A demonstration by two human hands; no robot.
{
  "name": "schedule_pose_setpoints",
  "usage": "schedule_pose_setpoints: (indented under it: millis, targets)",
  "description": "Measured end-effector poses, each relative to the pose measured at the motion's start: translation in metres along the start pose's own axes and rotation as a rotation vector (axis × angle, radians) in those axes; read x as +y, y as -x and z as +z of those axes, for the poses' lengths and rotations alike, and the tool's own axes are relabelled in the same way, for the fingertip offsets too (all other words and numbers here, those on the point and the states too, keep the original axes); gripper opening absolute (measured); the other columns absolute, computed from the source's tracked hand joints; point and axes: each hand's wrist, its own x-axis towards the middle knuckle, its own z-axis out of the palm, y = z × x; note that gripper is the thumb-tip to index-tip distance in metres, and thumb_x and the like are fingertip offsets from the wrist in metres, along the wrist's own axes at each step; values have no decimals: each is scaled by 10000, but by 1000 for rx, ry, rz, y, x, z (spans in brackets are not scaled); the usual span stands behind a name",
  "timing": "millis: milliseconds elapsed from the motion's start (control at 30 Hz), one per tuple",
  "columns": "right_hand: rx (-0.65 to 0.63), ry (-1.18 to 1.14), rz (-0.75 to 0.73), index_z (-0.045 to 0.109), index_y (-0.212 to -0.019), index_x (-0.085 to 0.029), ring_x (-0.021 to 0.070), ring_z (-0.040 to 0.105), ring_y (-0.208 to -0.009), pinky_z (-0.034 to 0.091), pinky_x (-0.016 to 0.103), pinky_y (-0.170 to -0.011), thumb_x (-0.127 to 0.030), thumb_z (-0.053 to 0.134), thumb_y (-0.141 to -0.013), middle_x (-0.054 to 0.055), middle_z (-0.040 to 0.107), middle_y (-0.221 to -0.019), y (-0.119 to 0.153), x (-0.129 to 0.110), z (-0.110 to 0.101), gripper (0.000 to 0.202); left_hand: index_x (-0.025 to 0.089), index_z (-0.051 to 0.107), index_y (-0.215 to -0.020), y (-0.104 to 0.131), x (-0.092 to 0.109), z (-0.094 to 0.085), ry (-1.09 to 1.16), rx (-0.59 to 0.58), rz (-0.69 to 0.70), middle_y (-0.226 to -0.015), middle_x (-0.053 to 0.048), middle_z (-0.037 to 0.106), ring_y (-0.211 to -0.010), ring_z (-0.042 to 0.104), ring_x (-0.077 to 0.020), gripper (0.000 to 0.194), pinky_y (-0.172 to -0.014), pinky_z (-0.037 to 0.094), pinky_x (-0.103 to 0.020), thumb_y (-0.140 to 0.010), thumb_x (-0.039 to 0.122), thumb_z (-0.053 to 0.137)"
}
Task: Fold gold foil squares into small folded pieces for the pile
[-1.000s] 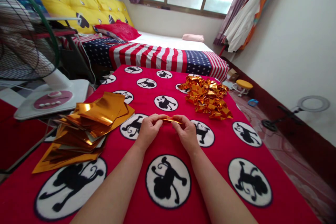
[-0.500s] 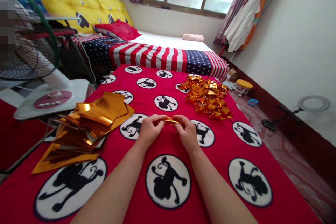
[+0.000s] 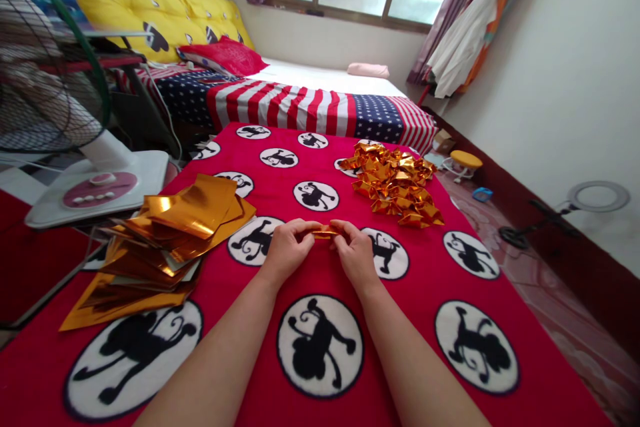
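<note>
Red cloth [image 3: 425, 280]; hands [image 3: 289, 248] w/ foil pc [image 3: 325, 233]

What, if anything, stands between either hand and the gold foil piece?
Nothing visible: the left hand and right hand both grip the gold foil piece directly. The flat foil sheets lie off to the left, the folded foil pile ahead to the right.

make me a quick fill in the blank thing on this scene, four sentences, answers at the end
1. Between them, the left hand and the right hand hold ____ small shiny piece.
2. The loose stack of flat sheets lies on the person's ____ side.
3. Each black figure on the red cloth sits inside a white ____.
4. The appliance with a round wire guard is a ____.

Missing words: one; left; circle; fan.
</note>
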Motion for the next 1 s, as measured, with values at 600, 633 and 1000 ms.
schedule_pose_setpoints:
  millis: [600, 633, 1000]
  targets:
    - [16, 54, 38, 709, -971, -171, 177, 658, -563, 526, 272, -601, -192, 456, -777, 17, 694, -619, 0, -1, 0, 319, 169, 744, -964, -1, -1, 1, -22, -3, -16, -902, -39, 746, -801, 678, -148, 285, -772, 524, -241, -772, 100, 547]
    - [16, 58, 39, 710, -970, -173, 178, 658, -560, 524, 270, -597, -196, 455, -783, 14, 687, -602, 0, 0, 0, 317, 170, 744, -962, -1, -1, 1, -23, -2, -14, -899, -38, 746, -800, 678, -148, 283, -770, 524, -241, -773, 101, 547]
    - [16, 91, 35, 710, -954, -168, 177, 664, -562, 520, 264, -597, -187, 452, -772, 12, 683, -590, -1, 0, -1, 317, 171, 746, -950, 0, 1, 1, -37, -9, -27, -917, -42, 753, -813, 688, -156, 281, -795, 535, -252, -761, 101, 550]
